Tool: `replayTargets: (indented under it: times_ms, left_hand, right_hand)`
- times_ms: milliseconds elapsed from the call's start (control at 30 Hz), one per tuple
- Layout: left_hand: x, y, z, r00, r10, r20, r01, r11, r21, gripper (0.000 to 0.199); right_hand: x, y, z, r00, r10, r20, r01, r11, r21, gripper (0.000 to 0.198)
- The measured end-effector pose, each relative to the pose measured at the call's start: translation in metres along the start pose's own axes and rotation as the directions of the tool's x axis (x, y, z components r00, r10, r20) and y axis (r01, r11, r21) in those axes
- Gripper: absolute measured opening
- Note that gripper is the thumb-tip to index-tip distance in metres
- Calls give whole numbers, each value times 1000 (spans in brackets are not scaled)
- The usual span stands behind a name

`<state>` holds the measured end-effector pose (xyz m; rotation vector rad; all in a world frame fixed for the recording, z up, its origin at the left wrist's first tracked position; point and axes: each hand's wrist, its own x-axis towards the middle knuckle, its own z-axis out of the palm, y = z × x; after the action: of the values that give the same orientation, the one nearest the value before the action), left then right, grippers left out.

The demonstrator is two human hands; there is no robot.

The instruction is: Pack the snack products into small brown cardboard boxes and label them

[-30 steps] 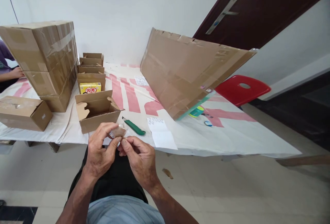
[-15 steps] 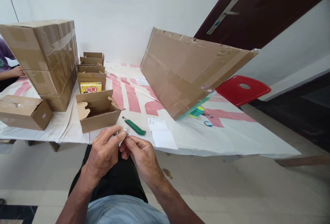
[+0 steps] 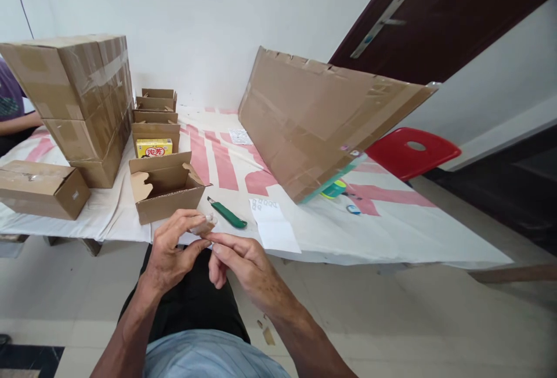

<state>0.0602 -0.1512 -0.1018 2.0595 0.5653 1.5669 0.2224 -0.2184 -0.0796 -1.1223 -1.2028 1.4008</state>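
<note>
So both hands are up at the near edge of the table, pretty much meeting at the fingertips over the lap. The left hand (image 3: 172, 253) is part-curled, with thumb and fingers around a small see-through and tan piece (image 3: 203, 226), maybe film or tape, too small to say for sure. The right hand (image 3: 246, 265) has thumb and index finger pinched together at the piece's lower edge, with the other fingers loosely curled under. So the piece sits right between the two hands, mostly at the left fingertips. Just beyond the left hand there's an open cardboard box (image 3: 167, 209), with a yellow printed pack (image 3: 154, 148) behind it. A green cutter (image 3: 228, 213) lies just past the fingertips, and a white sheet (image 3: 278, 230) is just beyond the right hand. Way off to the left of the hands are taped cartons (image 3: 73, 85) in a stack, and farther out to the right a big cardboard panel (image 3: 322, 117) leans at an angle.
</note>
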Motion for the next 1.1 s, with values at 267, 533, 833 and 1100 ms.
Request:
replayTargets:
  times_ms: [267,533,833,1100]
  left_hand:
    - [1,10,5,993,-101,-60,96,992,-76,21]
    - [-9,14,12,872,-489,19,438,761,-478,21]
    - [0,14,-4,754,-645,122,591,587,-552,39]
    - [0,17,2,709,-691,143,606,492,-625,32]
  right_hand:
    - [-4,8,-2,995,-29,-91,25,999,-45,50]
    - [6,7,-2,959,-177,-220,168,984,-61,42]
    - [7,4,-10,972,-155,-175,150,988,-38,37]
    - [10,9,-8,946,-254,-202,241,966,-90,40]
